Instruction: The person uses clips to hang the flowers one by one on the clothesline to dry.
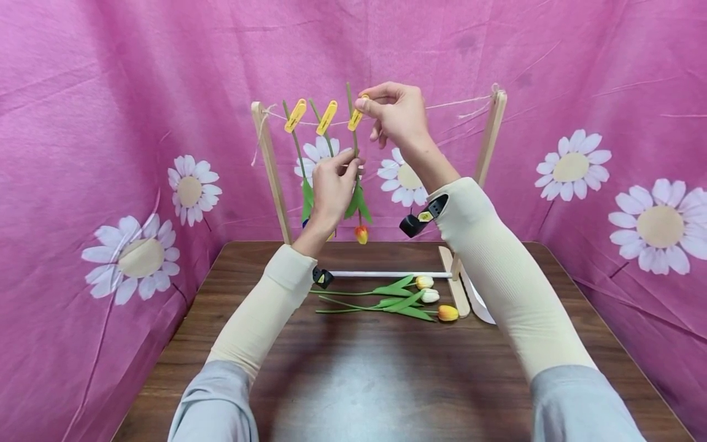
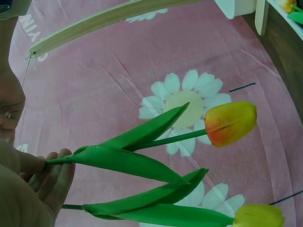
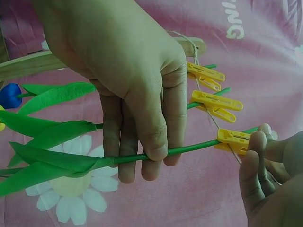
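Observation:
My left hand (image 1: pixel 333 187) pinches the green stem of an artificial tulip (image 1: pixel 361 234) with a red-and-yellow bloom, which hangs head down. Thumb and fingers of my right hand (image 1: pixel 399 113) squeeze a yellow clothespin (image 1: pixel 354 121) at the string (image 1: pixel 458 102). In the right wrist view, this clothespin (image 3: pixel 231 138) sits over both the string and the upper stem. To its left, two more yellow clothespins hold tulip stems on the string; one tulip has a blue bloom (image 3: pixel 10 96), and the other's yellow bloom (image 2: pixel 259 216) shows in the left wrist view.
The string runs between a left wooden post (image 1: pixel 270 175) and a right wooden post (image 1: pixel 491 138). Several loose tulips (image 1: pixel 447 313) lie on the brown table (image 1: pixel 353 380) in front of a white rod (image 1: pixel 389 274). A pink floral cloth (image 1: pixel 607 73) surrounds the table.

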`<action>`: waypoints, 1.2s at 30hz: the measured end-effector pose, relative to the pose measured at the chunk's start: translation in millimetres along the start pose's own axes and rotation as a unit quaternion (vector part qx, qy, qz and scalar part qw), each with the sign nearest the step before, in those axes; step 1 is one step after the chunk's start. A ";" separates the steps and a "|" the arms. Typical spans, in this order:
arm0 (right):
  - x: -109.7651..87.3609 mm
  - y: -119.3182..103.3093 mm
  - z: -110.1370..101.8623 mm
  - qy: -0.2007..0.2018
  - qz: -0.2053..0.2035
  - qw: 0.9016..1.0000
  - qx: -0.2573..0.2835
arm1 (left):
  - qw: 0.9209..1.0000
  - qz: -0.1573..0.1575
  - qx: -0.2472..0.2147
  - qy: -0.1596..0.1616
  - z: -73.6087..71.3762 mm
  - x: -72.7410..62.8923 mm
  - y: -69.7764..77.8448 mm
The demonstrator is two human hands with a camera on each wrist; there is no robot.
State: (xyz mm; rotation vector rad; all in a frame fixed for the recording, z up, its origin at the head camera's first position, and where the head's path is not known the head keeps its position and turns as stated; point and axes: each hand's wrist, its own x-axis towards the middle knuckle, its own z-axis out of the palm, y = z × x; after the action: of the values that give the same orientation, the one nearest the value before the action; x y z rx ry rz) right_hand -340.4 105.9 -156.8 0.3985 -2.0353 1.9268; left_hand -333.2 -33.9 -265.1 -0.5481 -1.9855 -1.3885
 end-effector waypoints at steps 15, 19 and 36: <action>-5.6 7.1 -6.9 -0.033 0.004 0.999 0.002 | 0.999 -0.048 -0.009 -0.017 -0.4 -0.5 2.6; -7.2 6.7 -9.1 -0.032 -0.005 0.999 0.005 | 0.998 -0.058 -0.010 -0.021 -1.1 -0.8 3.4; -26.1 2.9 -22.4 0.034 -0.074 0.996 0.044 | 0.999 -0.040 -0.009 -0.018 -26.4 -16.1 1.4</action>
State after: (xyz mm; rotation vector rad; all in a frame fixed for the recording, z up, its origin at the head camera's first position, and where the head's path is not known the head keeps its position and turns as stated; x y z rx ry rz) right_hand -317.0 128.2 -169.0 0.4841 -1.8289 1.9178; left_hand -313.9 -57.7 -269.5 -0.5103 -2.0468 -1.4549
